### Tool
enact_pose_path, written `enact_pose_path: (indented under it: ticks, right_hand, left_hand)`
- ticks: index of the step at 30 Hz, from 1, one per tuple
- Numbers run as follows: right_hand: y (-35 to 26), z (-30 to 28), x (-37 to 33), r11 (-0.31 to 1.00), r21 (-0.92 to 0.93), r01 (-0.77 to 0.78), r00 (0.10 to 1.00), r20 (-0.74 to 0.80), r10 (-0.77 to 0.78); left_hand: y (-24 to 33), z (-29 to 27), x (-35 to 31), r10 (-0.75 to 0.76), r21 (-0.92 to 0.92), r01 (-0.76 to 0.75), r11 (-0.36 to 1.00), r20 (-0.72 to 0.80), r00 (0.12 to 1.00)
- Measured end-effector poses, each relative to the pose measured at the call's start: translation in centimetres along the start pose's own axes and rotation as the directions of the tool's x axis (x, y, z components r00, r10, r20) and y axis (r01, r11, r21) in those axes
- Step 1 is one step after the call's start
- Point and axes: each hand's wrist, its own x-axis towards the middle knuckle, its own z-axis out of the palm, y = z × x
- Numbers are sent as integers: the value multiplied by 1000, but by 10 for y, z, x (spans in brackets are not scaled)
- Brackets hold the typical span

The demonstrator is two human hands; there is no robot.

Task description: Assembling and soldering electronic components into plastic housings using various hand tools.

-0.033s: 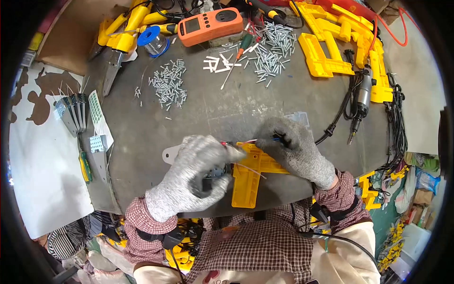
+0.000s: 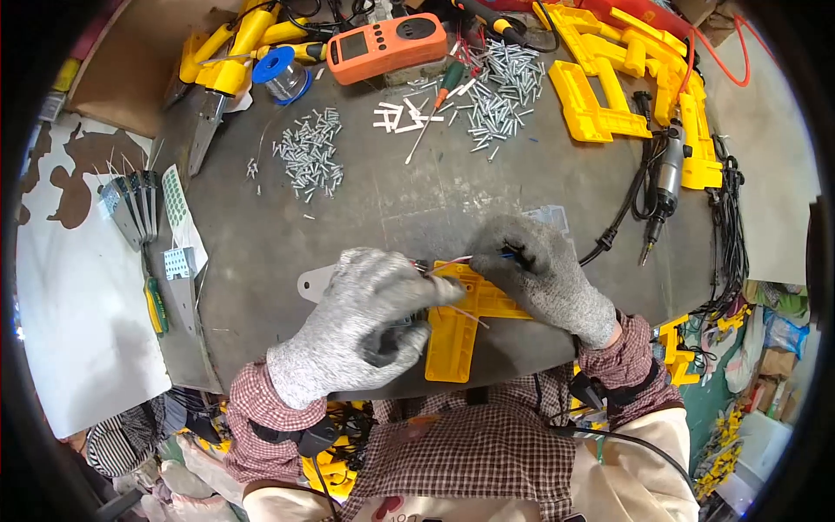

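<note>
A yellow plastic tool-housing half (image 2: 450,346) lies at the near edge of the table, between my hands. My left hand (image 2: 348,322), in a grey knit glove, reaches over its left side with fingers bent; the fingertips are smeared by motion. Beneath this hand a flat metal plate (image 2: 315,284) with holes sticks out to the left. Thin wires (image 2: 470,314) cross the housing near the left fingertips. My right hand (image 2: 544,274), gloved with dark fingertips, is closed at the housing's upper right, pinching a thin wire (image 2: 459,260). Its fingers hide part of that wire.
Piles of screws (image 2: 313,152) lie farther back, beside a screwdriver (image 2: 437,104) and white sleeves (image 2: 400,117). An orange meter (image 2: 387,50) and solder spool (image 2: 283,76) stand behind. At right are yellow housings (image 2: 591,104) and a corded power screwdriver (image 2: 668,178).
My left fingertips have shifted slightly to the right over the housing, covering the red piece seen before. The right hand has stayed in place.
</note>
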Motion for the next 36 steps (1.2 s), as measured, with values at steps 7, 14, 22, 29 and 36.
enact_pose_path:
  ticks: [7, 14, 22, 29, 36]
  right_hand:
    - [5, 1, -3, 999, -46, 13, 1000, -6, -13]
    - [-6, -7, 0, 996, -68, 59, 998, -27, -61]
    - [-48, -17, -38, 902, -406, 144, 983, -46, -178]
    - [-17, -20, -16, 967, -241, 80, 995, 78, -63]
    - [-11, -2, -10, 968, 143, -208, 974, 124, 191]
  left_hand:
    - [1, 2, 3, 135, 247, -160, 956, 113, 984]
    - [12, 36, 6, 173, 538, -188, 822, 79, 982]
    - [10, 46, 6, -172, -118, 146, 982, -253, 952]
    - [5, 48, -4, -267, -265, 212, 941, -188, 945]
    - [7, 48, 2, -367, -572, 205, 794, -183, 912]
